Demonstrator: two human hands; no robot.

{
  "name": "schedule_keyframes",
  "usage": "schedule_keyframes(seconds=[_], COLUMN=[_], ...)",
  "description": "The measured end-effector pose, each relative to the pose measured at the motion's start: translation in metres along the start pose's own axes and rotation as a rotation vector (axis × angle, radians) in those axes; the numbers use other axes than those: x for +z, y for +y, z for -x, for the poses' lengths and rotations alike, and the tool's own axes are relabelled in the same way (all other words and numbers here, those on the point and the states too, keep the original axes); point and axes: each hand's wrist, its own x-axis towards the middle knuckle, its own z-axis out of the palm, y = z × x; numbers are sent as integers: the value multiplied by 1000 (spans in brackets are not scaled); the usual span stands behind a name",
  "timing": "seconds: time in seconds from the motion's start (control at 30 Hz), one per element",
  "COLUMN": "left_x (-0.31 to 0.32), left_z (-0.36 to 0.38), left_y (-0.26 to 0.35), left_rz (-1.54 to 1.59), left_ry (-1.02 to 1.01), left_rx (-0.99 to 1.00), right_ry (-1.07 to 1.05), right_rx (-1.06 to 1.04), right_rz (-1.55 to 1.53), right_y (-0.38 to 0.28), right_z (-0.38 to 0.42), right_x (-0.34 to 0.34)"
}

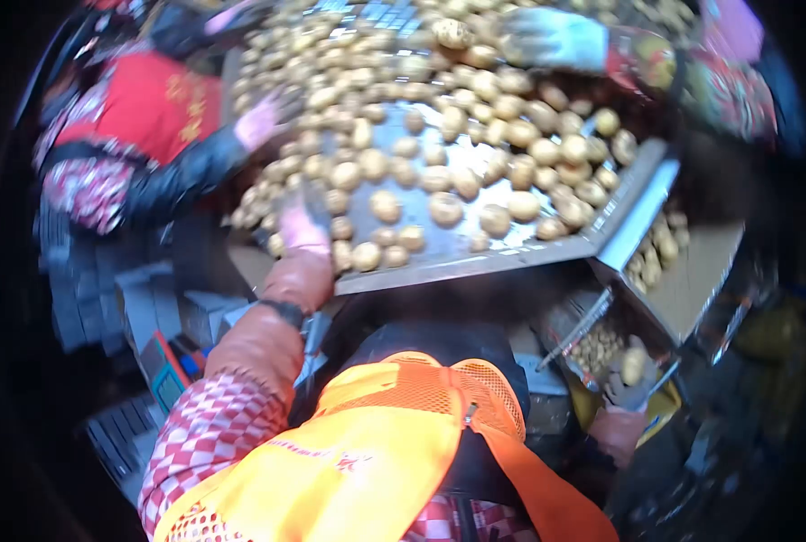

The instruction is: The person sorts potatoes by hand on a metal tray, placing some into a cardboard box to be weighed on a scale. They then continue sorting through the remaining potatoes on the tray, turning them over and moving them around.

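My left hand (303, 221), in a pink and grey glove, reaches onto the metal sorting table (457, 266) at its near left corner. Potatoes (385, 206) lie around it, and its fingers are smeared by motion. Down at my right side, my right hand (627, 390) in a grey glove is closed on a single potato (633, 366). That hand is at a yellow container (660, 414), close to a heap of small potatoes (597, 350).
A cardboard box (692, 285) with potatoes stands against the table's right corner. To the left, a person in a red vest (163, 104) reaches over the table. Another person's gloved hand (554, 40) is among the potatoes at the far right. Boxes (150, 303) sit at lower left.
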Motion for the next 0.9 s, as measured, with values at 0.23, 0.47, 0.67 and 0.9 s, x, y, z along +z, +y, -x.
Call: schedule_keyframes(seconds=[0.23,0.47,0.67,0.9], left_x=[-39,-70,-91,-67], left_z=[11,35,32,-107], left_y=[46,-52,-92,11], left_rz=[50,364,-31,353], left_ry=[-15,-129,-9,-98], left_rx=[23,200,-87,170], right_ry=[664,120,165,213], right_rx=[3,-101,-427,-368], right_rz=[-294,103,1463,1526], right_y=[-122,-100,-77,-87], right_z=[-106,-180,-189,-185], right_x=[126,316,386,401])
